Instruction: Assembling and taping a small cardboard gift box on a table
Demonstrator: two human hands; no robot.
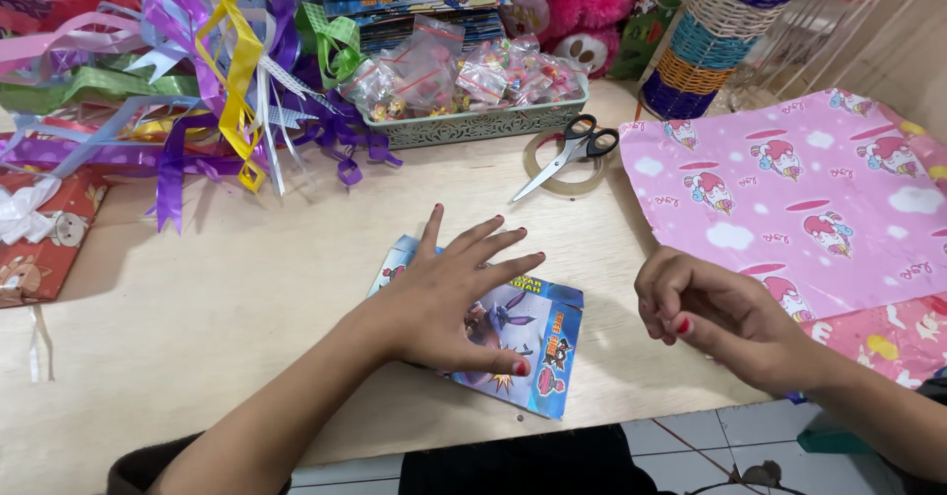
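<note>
We see the left hand (449, 303) spread flat, fingers apart, pressing on a blue picture booklet (513, 342) near the table's (247, 278) front edge; the right hand (705, 313) hovers beside it, fingers curled together, holding nothing; beyond lie pink wrapping paper (789, 194), scissors (570, 150) on a tape roll (567, 181), and tangled ribbons (197, 71).
</note>
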